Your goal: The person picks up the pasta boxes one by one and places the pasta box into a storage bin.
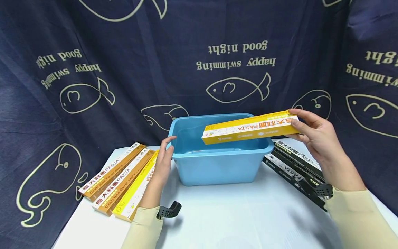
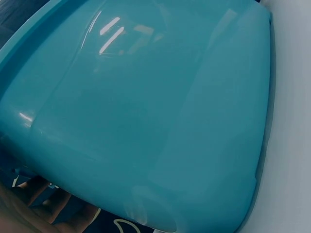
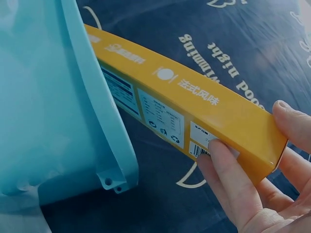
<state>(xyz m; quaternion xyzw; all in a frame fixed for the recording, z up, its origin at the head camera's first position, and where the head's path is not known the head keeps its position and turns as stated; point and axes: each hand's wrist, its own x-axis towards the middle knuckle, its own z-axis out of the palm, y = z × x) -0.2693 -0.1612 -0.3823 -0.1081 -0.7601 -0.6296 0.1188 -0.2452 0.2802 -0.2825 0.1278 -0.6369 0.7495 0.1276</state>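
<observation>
Head view, right of centre: yellow pasta box (image 1: 248,130) pinched at its right end by right hand (image 1: 318,140) — nearer of the two, in direct contact. Long axis crosswise above mouth of blue tub (image 1: 217,169), sloping slightly down toward frame left; free left end over the opening, held end past the tub's right side. Left hand (image 1: 162,162) well apart from box, curled on tub's left rim, left of centre — tightness of hold, cannot tell. Relative to hands: extending leftward from right hand, short of left hand, higher in frame than left.
</observation>
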